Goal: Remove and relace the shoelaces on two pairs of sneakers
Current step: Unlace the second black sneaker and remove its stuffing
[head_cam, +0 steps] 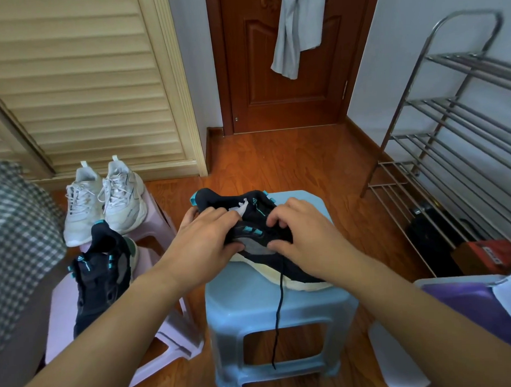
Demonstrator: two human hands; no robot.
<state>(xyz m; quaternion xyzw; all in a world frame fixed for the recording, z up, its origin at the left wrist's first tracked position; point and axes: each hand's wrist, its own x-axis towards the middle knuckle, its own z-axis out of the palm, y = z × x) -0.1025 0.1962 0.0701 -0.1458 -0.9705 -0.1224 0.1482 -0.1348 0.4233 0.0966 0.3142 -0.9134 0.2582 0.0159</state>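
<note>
Sneakers: two black [251, 219], two white [104, 198]

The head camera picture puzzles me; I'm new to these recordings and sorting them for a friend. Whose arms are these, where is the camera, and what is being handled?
There is no machine here: a person wears one wide-angle camera on the head, looking down at their own bare arms. Both hands work on a black sneaker with teal lace loops, which lies on a pale blue plastic stool. The left hand grips the shoe; the right hand pinches at its lacing. A black shoelace dangles over the stool's front. To the left, the matching black sneaker and a pair of laced white sneakers sit on lilac plastic stools. A metal shoe rack stands on the right.
</note>
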